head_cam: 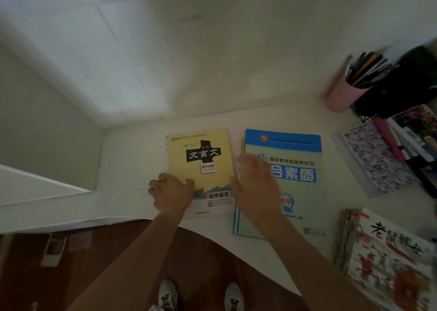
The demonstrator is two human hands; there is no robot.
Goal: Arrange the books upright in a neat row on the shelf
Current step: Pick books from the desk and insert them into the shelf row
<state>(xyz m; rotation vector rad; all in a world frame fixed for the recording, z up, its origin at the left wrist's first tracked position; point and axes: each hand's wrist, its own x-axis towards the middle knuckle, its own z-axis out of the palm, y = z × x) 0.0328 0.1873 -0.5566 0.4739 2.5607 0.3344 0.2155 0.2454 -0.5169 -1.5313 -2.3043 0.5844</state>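
Yellow book (201,166) and blue book (290,180): 2 volumes flat on the white table (132,145), side by side, long axes running away from the body. Left hand (172,192) gripping the yellow book's near-left corner; right hand (255,187), fingers spread and motion-blurred, over the blue book's left edge. Each hand nearest its own book; probable next step: standing them upright.

We see open desk surface (132,159) left of the yellow book (201,166) and behind both flat books. On the right, a pink pen cup (343,95), a black organizer (406,86) and stacked books (387,258) crowd the way.
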